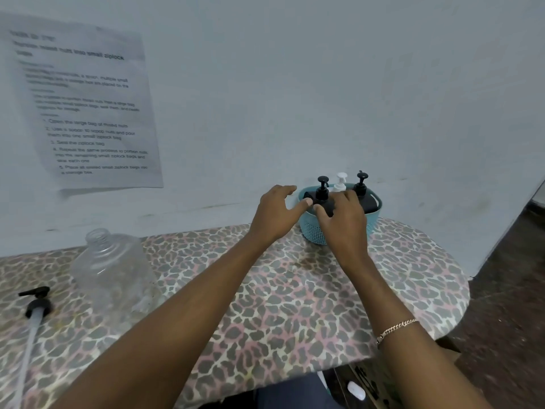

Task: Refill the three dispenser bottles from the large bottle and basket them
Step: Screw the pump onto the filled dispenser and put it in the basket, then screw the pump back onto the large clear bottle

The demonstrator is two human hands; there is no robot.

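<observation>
A teal basket (312,231) stands at the table's far edge by the wall. Three dispenser bottles stand upright in it: a black one (322,193) on the left, a white-pumped one (340,181) in the middle, a black one (363,192) on the right. My left hand (275,214) hovers at the basket's left rim, fingers spread, thumb near the left black bottle. My right hand (345,222) lies over the basket's front, fingers resting on the left black bottle's body. The large clear bottle (110,267) stands uncapped at the left, looking empty.
The large bottle's black pump with its long tube (35,308) lies on the leopard-print table (280,305) at the far left. A printed sheet (85,104) hangs on the wall. The table's rounded right end drops to dark floor (507,290).
</observation>
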